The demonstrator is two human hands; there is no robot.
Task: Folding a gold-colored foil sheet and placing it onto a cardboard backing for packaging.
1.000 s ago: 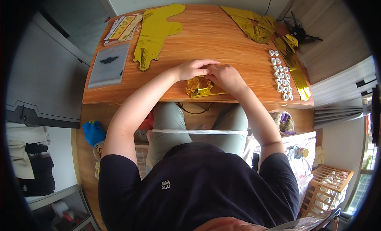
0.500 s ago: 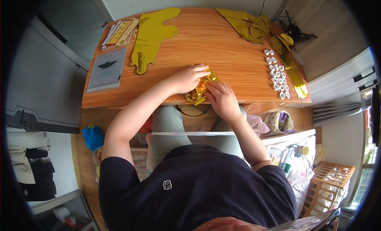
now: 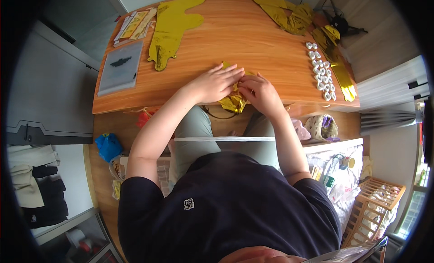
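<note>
A crumpled gold foil balloon (image 3: 233, 104) lies at the table's front edge, its lower end hanging a little over it. My left hand (image 3: 216, 85) rests flat on the foil with fingers stretched out, pressing it against the tabletop. From the right, my right hand (image 3: 263, 94) has its fingers bent and pinched at the foil beside the left fingertips. Both hands cover the middle of the balloon, so its shape is hidden there.
A flat gold foil balloon (image 3: 171, 30) lies at the far left, another (image 3: 289, 18) at the far right, and a gold strip (image 3: 335, 64) along the right edge. Several small white rolls (image 3: 320, 75) stand in rows. A clear plastic sleeve (image 3: 118, 75) and papers (image 3: 135, 27) sit left.
My left hand has spread flatter over the foil. My right fingers have drawn in and pinched it near the left fingertips. The view has tilted, so the table appears higher.
</note>
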